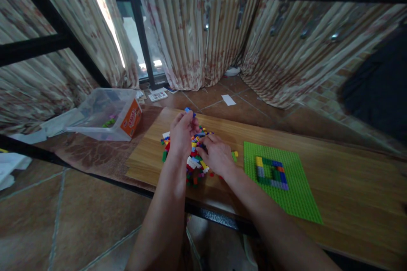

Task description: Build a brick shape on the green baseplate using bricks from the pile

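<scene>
My left hand (183, 129) is raised over the far side of a pile of toy building bricks (193, 163), its fingers closed on a blue brick (188, 110). Lower and to the right, my right hand (216, 150) reaches into the pile with curled fingers; its fingertips are among the bricks, and whether they grip one is hidden. The pile mixes red, white, yellow, green and blue pieces. To the right lies a green baseplate (299, 194), bearing a square ring of coloured bricks (270, 183) with an open middle.
Bricks and plate rest on a wooden board (356, 190) on a narrow table. A clear plastic box (95, 110) with an orange label and a few pieces inside stands at the left. Papers (228, 100) lie on the tiled floor beyond, before striped curtains (197, 42).
</scene>
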### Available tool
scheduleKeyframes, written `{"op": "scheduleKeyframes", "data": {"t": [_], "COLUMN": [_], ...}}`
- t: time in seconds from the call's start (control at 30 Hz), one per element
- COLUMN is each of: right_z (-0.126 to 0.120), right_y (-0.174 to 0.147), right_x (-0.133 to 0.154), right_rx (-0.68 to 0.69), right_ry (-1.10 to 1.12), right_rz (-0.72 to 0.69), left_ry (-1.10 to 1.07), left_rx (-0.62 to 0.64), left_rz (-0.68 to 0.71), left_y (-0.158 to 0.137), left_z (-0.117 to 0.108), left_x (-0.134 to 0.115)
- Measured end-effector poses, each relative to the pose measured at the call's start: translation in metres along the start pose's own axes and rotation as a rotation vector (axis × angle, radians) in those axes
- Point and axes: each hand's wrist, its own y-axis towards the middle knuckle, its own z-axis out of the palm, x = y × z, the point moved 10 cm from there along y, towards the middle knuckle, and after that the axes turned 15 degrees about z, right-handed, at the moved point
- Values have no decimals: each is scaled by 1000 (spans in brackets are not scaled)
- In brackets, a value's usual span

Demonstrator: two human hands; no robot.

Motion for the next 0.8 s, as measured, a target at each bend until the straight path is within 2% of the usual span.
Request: {"op": "scheduleKeyframes", "data": {"t": [0.17, 0.23, 0.37, 0.47, 0.67, 0.8], "right_z": [-14, -28, -65, -81, -77, -71], "right_y": [-10, -17, -38, -53, -71, -79], "right_x": [-15, -26, -70, -102, -123, -138], "right_rx": [-28, -87, -283, -322, -268, -265], "right_ry": [180, 314, 590, 672, 676, 616], "right_rz": [-6, -24, 57, 163, 172, 164], "left_ry": [54, 85, 174, 197, 210, 279], "left_rx": [118, 190, 388, 536, 698, 762], "left_rz": [-115, -180, -336, -445, -575, -576], "left_y": [-8, -15, -38, -60, -103, -124], "left_z": [14, 22, 44, 61, 82, 90], "left_x": [12, 20, 44, 66, 105, 114]}}
